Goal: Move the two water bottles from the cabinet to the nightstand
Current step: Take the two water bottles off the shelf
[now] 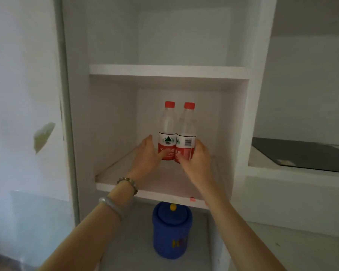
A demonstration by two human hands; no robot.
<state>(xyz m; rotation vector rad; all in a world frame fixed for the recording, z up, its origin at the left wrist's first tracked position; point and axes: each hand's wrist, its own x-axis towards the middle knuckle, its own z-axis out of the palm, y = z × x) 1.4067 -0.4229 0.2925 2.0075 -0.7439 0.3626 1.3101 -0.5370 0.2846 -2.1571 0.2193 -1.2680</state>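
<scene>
Bare forearms, no sleeves; the left wrist (125, 187) wears a beaded bracelet (128, 182) and seemingly a pale bangle (111, 205).

Setting: domestic interior, room with built-in storage.
White open-shelf cabinet (168, 72) set into painted wall; 2 red-capped water bottles (176, 133) on middle shelf; blue lidded container (171, 229) in compartment below; dark glass panel (301, 153) on adjoining counter at right.

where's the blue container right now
In the head view, the blue container sits low at centre, in the compartment under the shelf holding the two water bottles, between the person's forearms.
</scene>
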